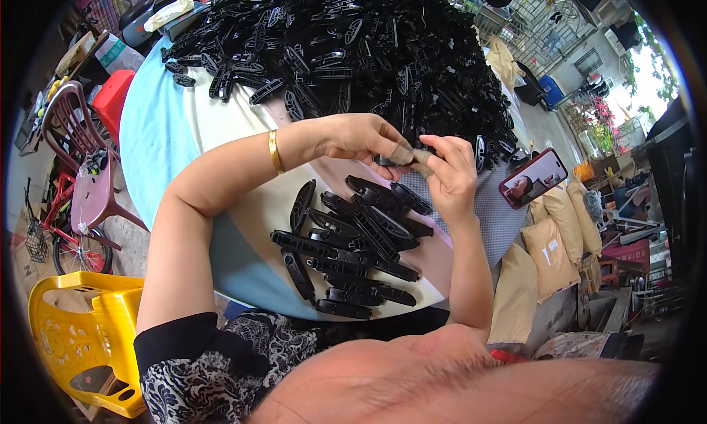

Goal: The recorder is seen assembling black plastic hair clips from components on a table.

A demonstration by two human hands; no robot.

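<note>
Both hands, left (361, 138) and right (449, 177), pinch one black plastic clip (387, 160) above my counter (158, 129); likely light, stiff, smooth, best gripped at its ends. Pile (346, 41) beyond.

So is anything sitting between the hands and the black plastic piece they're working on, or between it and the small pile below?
Nothing visible does. The left hand and right hand both already grip the black plastic piece with taped fingertips, and only bare round table lies between it and the small pile near the person.
</note>
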